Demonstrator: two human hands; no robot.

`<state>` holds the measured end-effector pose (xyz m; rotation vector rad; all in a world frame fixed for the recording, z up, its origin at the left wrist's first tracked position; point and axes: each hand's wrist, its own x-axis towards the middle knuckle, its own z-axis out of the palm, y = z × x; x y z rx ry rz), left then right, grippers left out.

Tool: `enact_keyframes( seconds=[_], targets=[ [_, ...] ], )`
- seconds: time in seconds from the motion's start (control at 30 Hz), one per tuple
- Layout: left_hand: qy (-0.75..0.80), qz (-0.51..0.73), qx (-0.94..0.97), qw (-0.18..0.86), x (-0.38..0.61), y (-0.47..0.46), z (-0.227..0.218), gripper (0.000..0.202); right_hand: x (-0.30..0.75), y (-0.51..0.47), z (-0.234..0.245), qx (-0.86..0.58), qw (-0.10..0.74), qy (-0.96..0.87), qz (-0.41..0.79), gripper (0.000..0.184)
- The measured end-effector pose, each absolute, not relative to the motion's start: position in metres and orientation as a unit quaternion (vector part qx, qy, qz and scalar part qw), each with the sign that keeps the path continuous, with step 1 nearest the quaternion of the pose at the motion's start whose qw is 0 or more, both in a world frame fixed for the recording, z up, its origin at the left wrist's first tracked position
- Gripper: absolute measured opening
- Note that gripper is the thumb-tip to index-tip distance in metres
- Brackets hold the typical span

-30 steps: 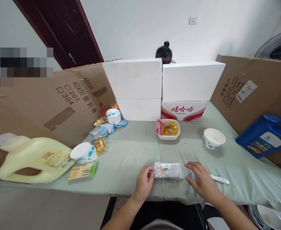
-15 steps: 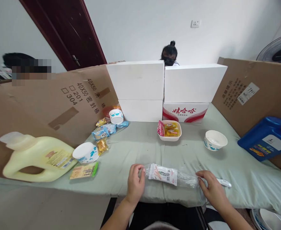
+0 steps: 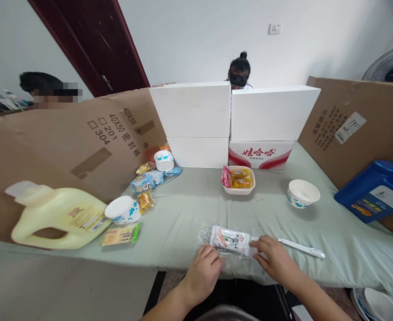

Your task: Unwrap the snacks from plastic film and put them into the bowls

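A clear plastic bag holding a white snack packet [image 3: 230, 239] lies near the front edge of the table covered in pale green cloth [image 3: 189, 209]. My left hand [image 3: 203, 273] rests on the bag's near left part, fingers bent down onto the plastic. My right hand [image 3: 274, 261] presses on the bag's right end, fingers curled over it. A white pen-like tool [image 3: 301, 248] lies just right of my right hand. Further back stands a white dish [image 3: 238, 180] with pink and yellow snack packets in it.
An empty white bowl [image 3: 302, 193] sits back right, a blue jug [image 3: 375, 191] leans on cardboard at far right. At left lie a yellow jug [image 3: 57, 215], two patterned bowls [image 3: 123, 210] and several snack packets [image 3: 147, 182]. White boxes [image 3: 229, 120] form a back wall; a person sits behind them.
Both hands drew in from holding the bag stretched by its ends. The bag now lies on the cloth with the hands pressing on its near side.
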<state>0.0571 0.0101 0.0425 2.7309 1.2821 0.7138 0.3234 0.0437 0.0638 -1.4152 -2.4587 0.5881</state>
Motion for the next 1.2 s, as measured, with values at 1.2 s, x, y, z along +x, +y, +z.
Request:
enact_keyframes(
  seconds=[1.2],
  targets=[
    [0.421, -0.027, 0.902, 0.093, 0.081, 0.101, 0.079, 0.045, 0.322, 0.051, -0.03, -0.538, 0.135, -0.829, -0.072, 0.076]
  ],
)
